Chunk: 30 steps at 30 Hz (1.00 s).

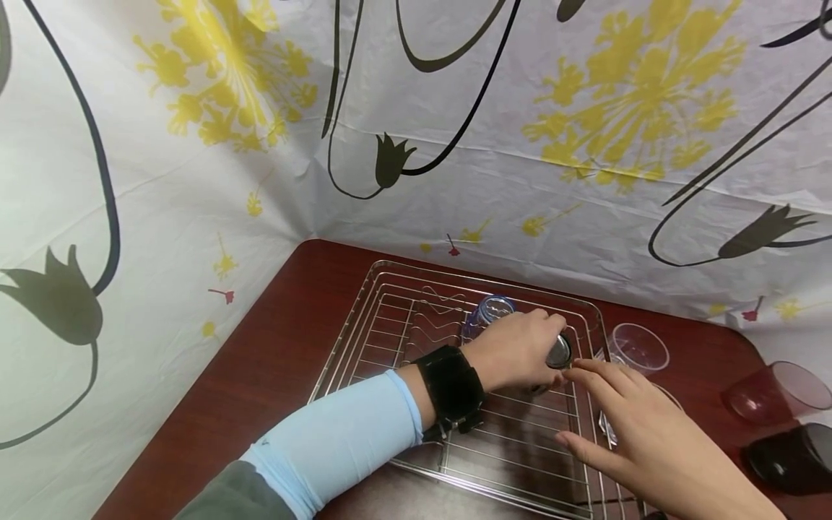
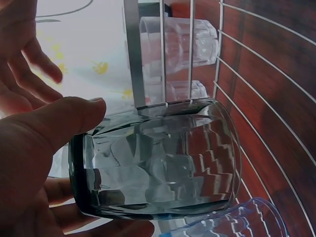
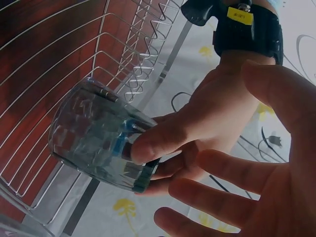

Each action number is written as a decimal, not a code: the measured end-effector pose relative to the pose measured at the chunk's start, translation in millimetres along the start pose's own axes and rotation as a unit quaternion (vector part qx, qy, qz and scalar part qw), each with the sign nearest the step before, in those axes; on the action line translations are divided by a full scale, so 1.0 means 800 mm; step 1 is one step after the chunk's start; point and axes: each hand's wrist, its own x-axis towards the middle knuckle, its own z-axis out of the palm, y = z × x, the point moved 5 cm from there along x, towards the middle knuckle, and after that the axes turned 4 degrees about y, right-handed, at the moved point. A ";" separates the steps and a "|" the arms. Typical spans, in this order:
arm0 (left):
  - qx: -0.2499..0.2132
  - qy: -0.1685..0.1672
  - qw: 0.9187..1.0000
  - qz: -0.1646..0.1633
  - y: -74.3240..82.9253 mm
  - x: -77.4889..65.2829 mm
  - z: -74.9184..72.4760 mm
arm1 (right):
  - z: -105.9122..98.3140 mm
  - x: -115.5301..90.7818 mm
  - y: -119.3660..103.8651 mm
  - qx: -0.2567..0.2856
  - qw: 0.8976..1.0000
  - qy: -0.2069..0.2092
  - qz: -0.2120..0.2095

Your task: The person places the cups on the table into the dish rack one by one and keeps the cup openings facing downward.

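My left hand (image 1: 516, 350) grips a grey-tinted faceted drinking glass (image 2: 158, 163) by its base end, thumb on one side and fingers on the other. The glass is upside down, its rim close over the wires of the metal dish rack (image 1: 416, 469). In the head view the hand covers most of it. An upturned blue glass (image 1: 490, 310) stands in the rack just beyond this hand. My right hand (image 1: 633, 422) is held over the rack's right side, fingers spread and nothing in them. In the right wrist view its fingers (image 3: 222, 202) lie close beside the left hand.
Right of the rack, a clear cup (image 1: 640, 348), a red glass (image 1: 776, 393) and a dark glass (image 1: 793, 458) are on the dark red table (image 1: 260, 347). Patterned white sheeting (image 1: 455, 209) hangs along the table's back and left. Wavy wire holders (image 1: 435, 328) rise inside the rack.
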 end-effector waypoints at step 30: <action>0.023 -0.006 1.000 -0.016 -0.002 0.042 0.023 | 0.013 -0.011 0.005 0.004 1.000 -0.019 -0.002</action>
